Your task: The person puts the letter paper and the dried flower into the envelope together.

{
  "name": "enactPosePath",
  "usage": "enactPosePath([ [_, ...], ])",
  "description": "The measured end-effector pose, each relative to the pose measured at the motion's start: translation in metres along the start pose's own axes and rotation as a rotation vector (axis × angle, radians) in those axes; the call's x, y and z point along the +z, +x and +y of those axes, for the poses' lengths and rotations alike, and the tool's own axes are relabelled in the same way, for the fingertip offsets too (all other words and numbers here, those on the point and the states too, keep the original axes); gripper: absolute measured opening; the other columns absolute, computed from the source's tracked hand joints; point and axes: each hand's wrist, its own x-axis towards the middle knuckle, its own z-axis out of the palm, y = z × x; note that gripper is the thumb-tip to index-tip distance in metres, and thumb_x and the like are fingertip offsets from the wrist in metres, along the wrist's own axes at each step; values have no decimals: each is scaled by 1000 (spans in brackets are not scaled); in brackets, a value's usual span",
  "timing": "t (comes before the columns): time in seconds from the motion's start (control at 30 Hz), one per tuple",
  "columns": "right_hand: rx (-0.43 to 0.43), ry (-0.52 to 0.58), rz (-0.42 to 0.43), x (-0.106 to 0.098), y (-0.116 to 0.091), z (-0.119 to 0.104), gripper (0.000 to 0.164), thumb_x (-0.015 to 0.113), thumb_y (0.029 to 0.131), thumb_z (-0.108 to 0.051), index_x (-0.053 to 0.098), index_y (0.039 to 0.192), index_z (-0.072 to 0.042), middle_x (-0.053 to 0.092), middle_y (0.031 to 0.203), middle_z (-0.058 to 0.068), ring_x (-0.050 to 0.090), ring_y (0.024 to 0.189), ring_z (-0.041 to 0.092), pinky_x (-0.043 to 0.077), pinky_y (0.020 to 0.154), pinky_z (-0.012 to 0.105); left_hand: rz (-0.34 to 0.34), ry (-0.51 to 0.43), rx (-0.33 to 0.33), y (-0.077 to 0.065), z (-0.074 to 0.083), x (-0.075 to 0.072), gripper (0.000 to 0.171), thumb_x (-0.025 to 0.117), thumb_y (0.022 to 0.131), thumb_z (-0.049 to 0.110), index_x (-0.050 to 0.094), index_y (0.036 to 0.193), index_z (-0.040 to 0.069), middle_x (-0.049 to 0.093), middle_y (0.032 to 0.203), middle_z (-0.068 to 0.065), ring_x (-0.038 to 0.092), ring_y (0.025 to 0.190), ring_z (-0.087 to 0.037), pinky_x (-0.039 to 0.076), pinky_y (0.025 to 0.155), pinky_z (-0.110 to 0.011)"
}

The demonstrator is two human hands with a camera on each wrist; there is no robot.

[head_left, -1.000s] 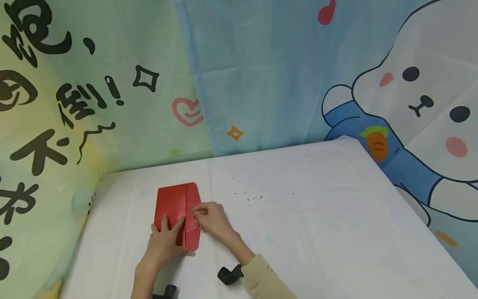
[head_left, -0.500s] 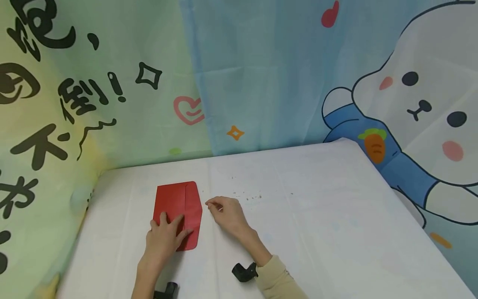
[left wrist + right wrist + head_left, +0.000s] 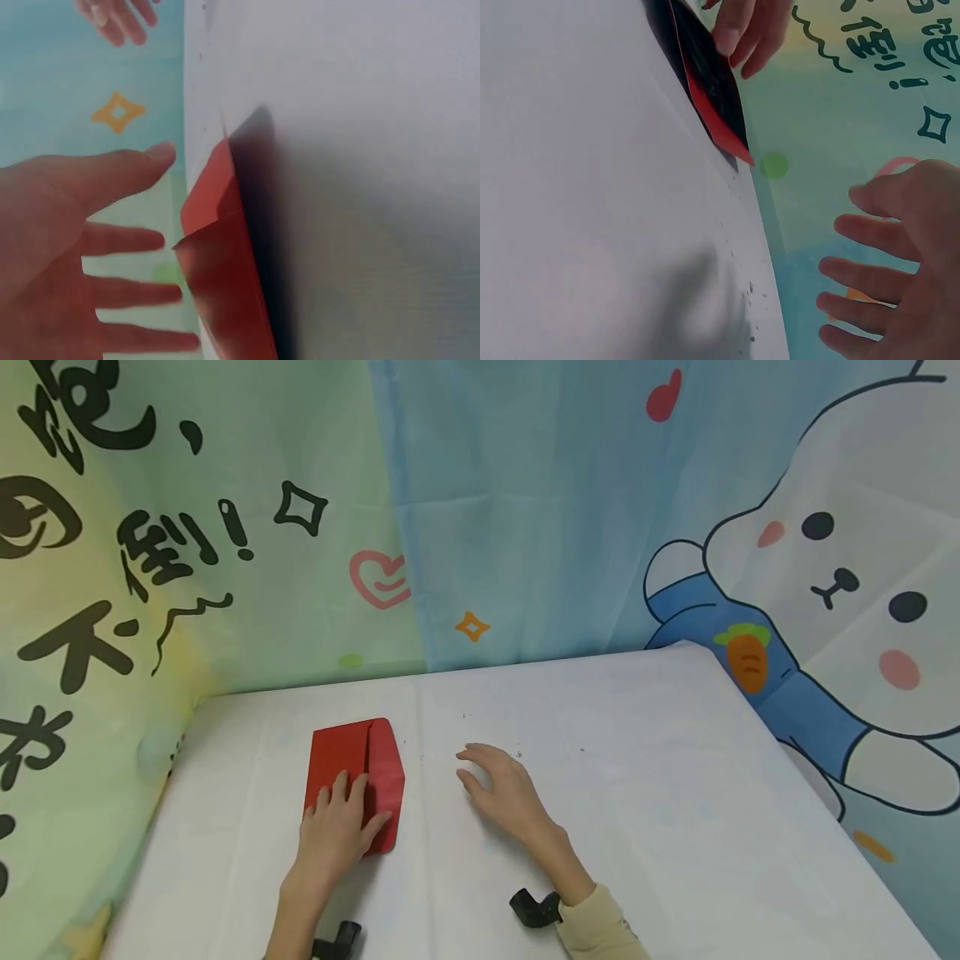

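Observation:
A red paper envelope [image 3: 341, 745] lies on the white table at the left in the head view, its flap [image 3: 386, 781] on the right side. My left hand [image 3: 333, 835] is over its lower part with fingers extended; whether the fingertips touch the paper cannot be told. In the left wrist view the envelope [image 3: 229, 277] stands a little raised beside the straight fingers. My right hand [image 3: 513, 797] is in the air right of the envelope, fingers relaxed and holding nothing. The right wrist view shows the envelope [image 3: 716, 124] with a dark gap at its mouth.
Tiny dark crumbs [image 3: 752, 287] are scattered on the white tabletop [image 3: 675, 827] near my right hand. A printed cloth [image 3: 525, 527] hangs behind the table. Black wrist devices [image 3: 536, 907] sit at both wrists.
My right hand has drawn away from the envelope's flap to the right, and its pinched fingers have spread. My left hand stays at the envelope, its fingers now straighter.

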Motion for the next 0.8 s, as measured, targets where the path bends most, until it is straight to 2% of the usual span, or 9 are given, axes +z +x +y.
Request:
enactPosePath([
  [0.1, -49, -63, -2, -7, -3, 5, 33, 72, 97, -20, 70, 127, -6, 62, 142, 18, 53, 138, 40, 40, 114, 59, 84, -50, 79, 1, 1, 0, 62, 76, 93, 30, 53, 144, 3, 49, 150, -26, 48, 134, -55, 41, 105, -72],
  [0.23, -108, -148, 12, -15, -5, 13, 39, 75, 95, -22, 68, 131, -7, 56, 147, 22, 44, 144, 47, 30, 118, 64, 292, -145, 235, 5, 2, 1, 47, 74, 92, 15, 63, 138, 10, 54, 150, -18, 50, 137, -50, 36, 110, -72],
  [0.3, -129, -190, 14, -20, -4, 16, 44, 76, 94, -25, 66, 133, -8, 52, 151, 24, 38, 147, 49, 26, 120, 66, 394, -185, 303, 7, 3, 1, 46, 75, 89, 10, 67, 134, 12, 57, 148, -16, 51, 137, -48, 36, 111, -71],
  [0.37, -144, -217, 14, -24, -5, 18, 49, 78, 93, -28, 65, 136, -9, 47, 155, 26, 32, 150, 51, 23, 121, 67, 446, -203, 331, 9, 3, 1, 49, 77, 88, 12, 66, 136, 15, 57, 149, -15, 50, 138, -49, 34, 112, -72],
  [0.43, -152, -229, 13, -29, -6, 18, 55, 79, 91, -31, 63, 139, -10, 42, 158, 26, 26, 152, 51, 19, 121, 68, 429, -180, 312, 9, 4, -1, 57, 80, 88, 22, 62, 142, 17, 51, 154, -15, 44, 141, -52, 30, 113, -73],
  [0.57, -167, -244, 13, -36, -9, 18, 65, 80, 89, -36, 58, 146, -13, 35, 163, 24, 19, 154, 51, 15, 121, 69, 291, -71, 241, 7, 5, -5, 79, 80, 87, 45, 46, 155, 22, 34, 166, -15, 29, 148, -58, 21, 115, -76],
  [0.63, -170, -257, 14, -39, -10, 18, 68, 80, 89, -38, 55, 148, -14, 34, 164, 23, 17, 155, 51, 14, 121, 70, 249, -29, 227, 5, 4, -6, 84, 78, 87, 51, 42, 158, 23, 28, 168, -16, 24, 149, -59, 18, 116, -76],
  [0.8, -175, -268, 19, -42, -12, 17, 72, 79, 90, -40, 51, 152, -17, 32, 165, 22, 15, 156, 50, 15, 120, 72, 256, -6, 225, 3, 2, -6, 87, 79, 86, 53, 41, 158, 23, 25, 169, -16, 20, 150, -59, 16, 117, -76],
])
